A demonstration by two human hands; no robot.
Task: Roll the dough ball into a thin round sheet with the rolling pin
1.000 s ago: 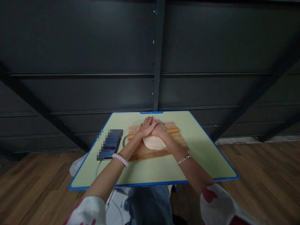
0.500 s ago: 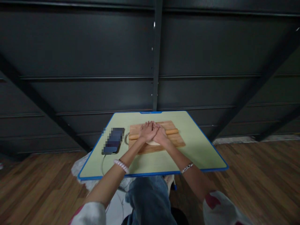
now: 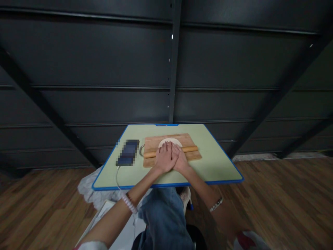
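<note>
A wooden rolling pin (image 3: 190, 149) lies crosswise on a wooden cutting board (image 3: 151, 143). My left hand (image 3: 164, 159) rests flat on the middle of the pin, its fingers stretched forward. Beside it, partly under its edge, my right hand (image 3: 181, 159) also lies flat over the pin with straight fingers. Beyond the fingertips shows the far part of a round, flat sheet of pale dough (image 3: 170, 140); the hands and pin hide the rest. A metal ring handle (image 3: 141, 150) sits at the board's left end.
The board is on a small pale-green table (image 3: 215, 170) with a blue rim. A phone (image 3: 128, 152) with a white cable (image 3: 117, 177) lies to the left. A dark panelled wall (image 3: 130, 55) rises behind. Below are my jeans-clad leg (image 3: 162, 215) and crumpled plastic (image 3: 90, 185).
Both hands and the rolling pin have come back toward me over the board. The far part of the dough, covered by the hands before, now shows.
</note>
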